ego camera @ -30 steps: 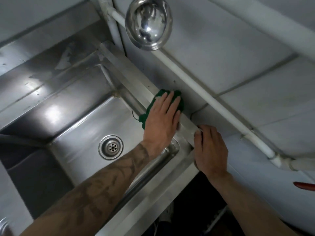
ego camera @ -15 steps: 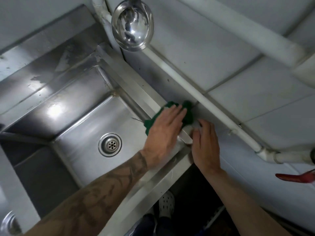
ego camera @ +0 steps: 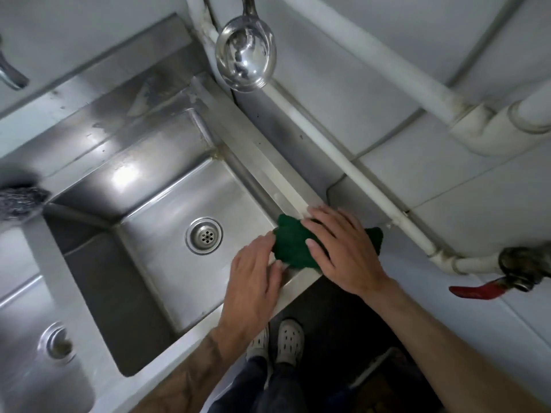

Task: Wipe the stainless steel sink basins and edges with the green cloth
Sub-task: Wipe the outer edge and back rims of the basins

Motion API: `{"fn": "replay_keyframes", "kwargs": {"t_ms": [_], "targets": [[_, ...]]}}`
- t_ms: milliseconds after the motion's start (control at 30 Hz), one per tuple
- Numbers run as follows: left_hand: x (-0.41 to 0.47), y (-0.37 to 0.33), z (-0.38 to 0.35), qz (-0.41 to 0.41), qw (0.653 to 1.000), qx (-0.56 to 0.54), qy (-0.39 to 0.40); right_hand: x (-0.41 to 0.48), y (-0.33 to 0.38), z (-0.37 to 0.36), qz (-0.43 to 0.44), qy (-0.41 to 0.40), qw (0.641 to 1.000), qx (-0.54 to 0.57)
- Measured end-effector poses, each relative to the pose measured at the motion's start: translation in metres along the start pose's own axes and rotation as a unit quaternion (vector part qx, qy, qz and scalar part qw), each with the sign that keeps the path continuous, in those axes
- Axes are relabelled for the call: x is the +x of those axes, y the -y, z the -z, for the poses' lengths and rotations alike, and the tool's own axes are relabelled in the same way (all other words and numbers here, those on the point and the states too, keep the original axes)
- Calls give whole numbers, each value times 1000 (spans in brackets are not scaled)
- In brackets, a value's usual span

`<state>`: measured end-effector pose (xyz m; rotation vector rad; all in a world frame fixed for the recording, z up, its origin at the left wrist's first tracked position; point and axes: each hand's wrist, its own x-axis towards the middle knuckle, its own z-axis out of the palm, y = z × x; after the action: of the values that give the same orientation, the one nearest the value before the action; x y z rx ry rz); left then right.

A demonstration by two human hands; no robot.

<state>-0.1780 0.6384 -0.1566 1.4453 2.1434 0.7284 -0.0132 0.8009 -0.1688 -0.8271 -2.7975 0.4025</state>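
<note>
The green cloth lies bunched on the near right corner of the stainless steel sink, over the right edge. My right hand lies on top of it, fingers spread fairly straight and pointing left, pressing it down. My left hand rests on the front rim just left of the cloth, with its fingertips touching the cloth's edge. Part of the cloth is hidden under my right hand. The right basin with its round drain sits left of both hands.
A steel ladle hangs above the sink's far right corner. White pipes run along the tiled wall, ending at a red valve handle. Steel wool sits at the left; a second basin lies lower left.
My right hand moved from the sink's corner onto the cloth. My left hand slid off the cloth toward me and now only touches its edge. The cloth shifted to the near corner.
</note>
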Motion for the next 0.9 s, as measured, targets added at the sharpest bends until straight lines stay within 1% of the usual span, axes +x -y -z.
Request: {"fn": "replay_keyframes", "kwargs": {"t_ms": [33,67,100,167,233,267,300,367,433,500,567,600,633,667,700,767,800,867,900], "targets": [[-16,12,4,47,998,33,-2,3,-7,0,39,36,998,-23],[-31,25,7,83,994,70,-4,5,-13,-1,58,59,996,-42],[-44,35,10,103,989,103,-6,4,-16,-2,51,66,995,-52],[-64,47,12,124,981,147,-4,-2,-9,-7,-27,43,997,-55],[-75,47,12,158,976,150,-3,-13,20,-14,-117,11,992,-44],[-77,47,11,167,974,150,-7,-19,39,-18,-138,7,990,-35],[-77,46,11,164,974,154,-10,-25,56,-23,-136,8,990,-28],[-76,47,9,137,975,173,-9,-36,72,-24,-93,17,995,-33],[-76,48,10,142,975,171,-9,-35,61,-15,-32,31,997,-58],[-76,48,10,157,974,162,-12,-24,39,-4,71,44,993,-77],[-76,46,10,158,975,156,-13,-9,17,1,195,65,975,-79],[-76,47,10,154,976,156,-15,-2,10,-1,233,78,966,-77],[-76,48,9,149,976,157,-18,3,7,-4,244,88,963,-70],[-77,50,9,145,977,158,-21,6,4,-8,227,90,968,-57],[-76,52,8,144,977,158,-20,8,2,-10,189,78,978,-39],[-75,55,6,145,976,164,-7,7,-1,-12,90,35,995,-5],[-74,57,5,143,975,169,0,5,0,-12,54,10,999,5],[-75,59,4,133,975,179,4,-2,13,-16,13,-40,999,22],[-75,60,4,131,974,183,2,-5,25,-20,-2,-52,998,25]]}}
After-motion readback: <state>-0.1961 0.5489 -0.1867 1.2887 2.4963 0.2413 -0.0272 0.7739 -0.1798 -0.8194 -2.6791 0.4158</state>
